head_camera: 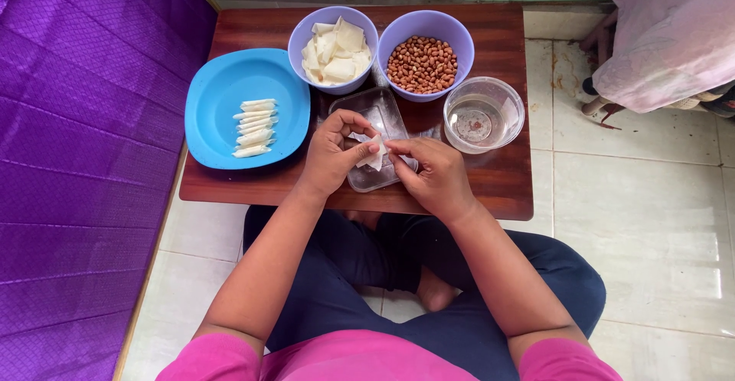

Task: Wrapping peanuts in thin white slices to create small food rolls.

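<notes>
At the centre of the frame both hands meet over a small clear plastic tray (385, 117) on a low wooden desk (505, 178). The left hand (331, 155) and the right hand (434, 174) pinch a small pale dough wrapper (373, 153) between them; the fingers (360, 150) of each hand are closed on its edges, thumbs and forefingers touching it, so the piece is held just above the near end of the tray.

To the left of the hands sits a blue plate (222, 90) carrying a short row of folded white pieces (255, 127) lying side by side. At the upper middle of the frame stand two lilac bowls, touching each other: the left bowl (306, 32) is filled with flat white wrapper squares (335, 52), the right bowl (459, 44) with brown peanuts (422, 64). Just right of the tray is a clear glass bowl (511, 101) with a little water in it.

A purple quilted cover (84, 143) fills the left of the frame, pale floor tiles (643, 220) the right. The person sits cross-legged in dark trousers and a pink top
</notes>
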